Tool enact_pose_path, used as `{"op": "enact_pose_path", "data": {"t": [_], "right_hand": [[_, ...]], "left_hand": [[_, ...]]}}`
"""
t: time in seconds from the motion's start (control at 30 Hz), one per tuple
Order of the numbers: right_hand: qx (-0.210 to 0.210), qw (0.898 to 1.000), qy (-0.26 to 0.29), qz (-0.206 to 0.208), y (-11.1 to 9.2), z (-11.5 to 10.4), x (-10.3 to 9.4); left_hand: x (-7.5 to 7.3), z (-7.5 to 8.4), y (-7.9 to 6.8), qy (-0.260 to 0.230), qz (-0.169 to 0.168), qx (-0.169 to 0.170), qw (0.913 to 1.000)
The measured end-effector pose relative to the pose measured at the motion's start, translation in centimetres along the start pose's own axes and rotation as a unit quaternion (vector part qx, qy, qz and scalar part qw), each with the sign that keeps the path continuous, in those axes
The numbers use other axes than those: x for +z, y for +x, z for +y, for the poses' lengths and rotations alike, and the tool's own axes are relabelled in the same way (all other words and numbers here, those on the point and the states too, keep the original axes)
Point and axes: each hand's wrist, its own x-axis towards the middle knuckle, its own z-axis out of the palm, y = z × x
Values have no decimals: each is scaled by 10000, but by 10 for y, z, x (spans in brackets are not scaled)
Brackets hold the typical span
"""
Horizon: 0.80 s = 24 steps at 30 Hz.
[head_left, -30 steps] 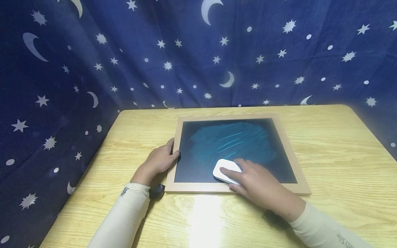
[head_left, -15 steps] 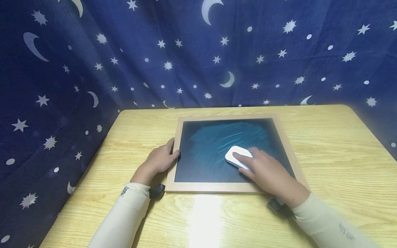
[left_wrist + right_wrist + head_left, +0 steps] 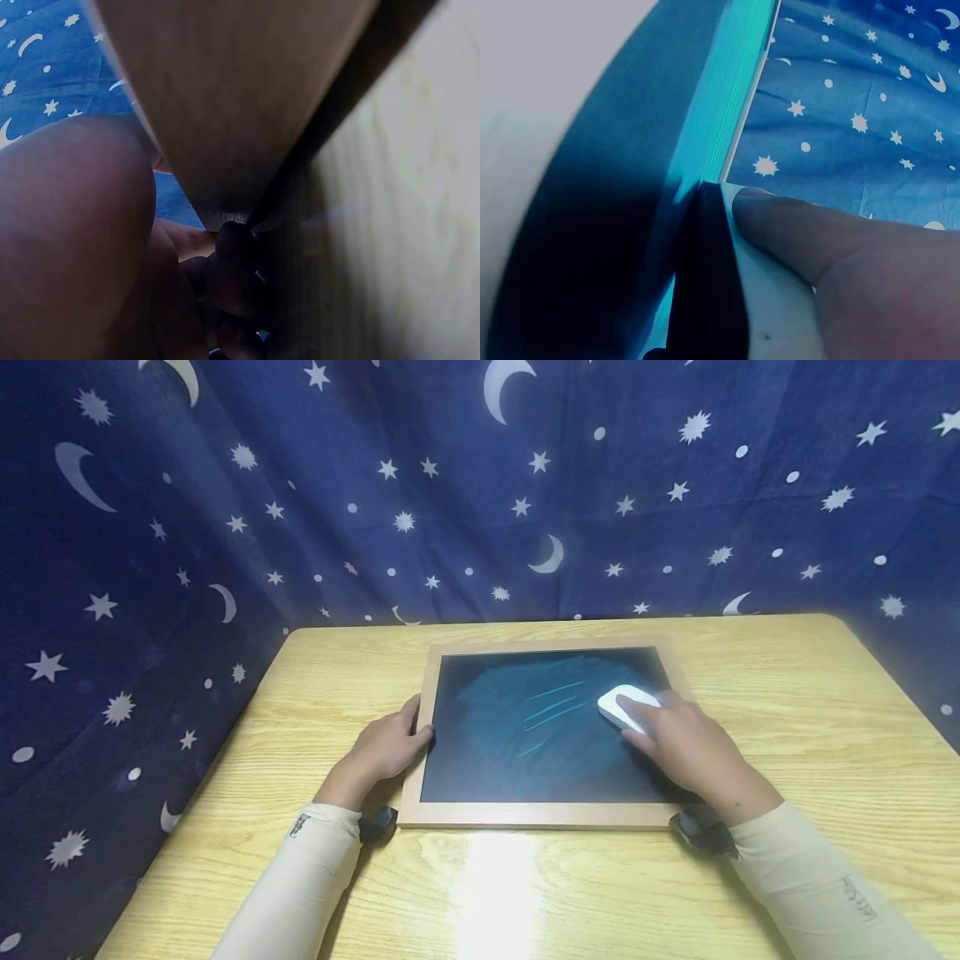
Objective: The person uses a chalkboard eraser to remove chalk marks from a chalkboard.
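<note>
A chalkboard [image 3: 480, 777] in a light wooden frame [image 3: 525, 815] lies on the table. Teal chalk haze covers its middle, crossed by several brighter slanted streaks. My left hand [image 3: 382, 747] grips the frame's left side, thumb over the top edge; in the left wrist view its fingers [image 3: 232, 274] curl at the frame's lower edge. On the board's right part, my right hand [image 3: 693, 747] holds a white chalkboard eraser [image 3: 611, 710], index finger along its top. The right wrist view shows the eraser's dark pad [image 3: 709, 300] against the chalky surface.
The wooden table [image 3: 337, 668] extends around the board on all sides. Dark blue cloth [image 3: 450, 527] with moons and stars hangs behind and to the left. A black wrist device [image 3: 378, 825] sits at the left wrist, another [image 3: 701, 831] at the right.
The right hand has moved the eraser from the board's lower middle up and to the right. The streaks it passed near show again. My left hand stays at the frame.
</note>
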Motion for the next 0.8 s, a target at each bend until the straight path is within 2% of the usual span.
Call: {"op": "enact_pose_path", "data": {"t": [0.17, 0.67, 0.8], "right_hand": [[99, 10000, -2, 4, 0, 3, -2], [-4, 9999, 118, 79, -1, 3, -2], [-102, 9994, 135, 294, -1, 1, -1]], "left_hand": [[-1, 0, 0, 1, 31, 11, 10000], [0, -1, 0, 22, 43, 16, 10000], [0, -1, 0, 27, 35, 22, 10000]]}}
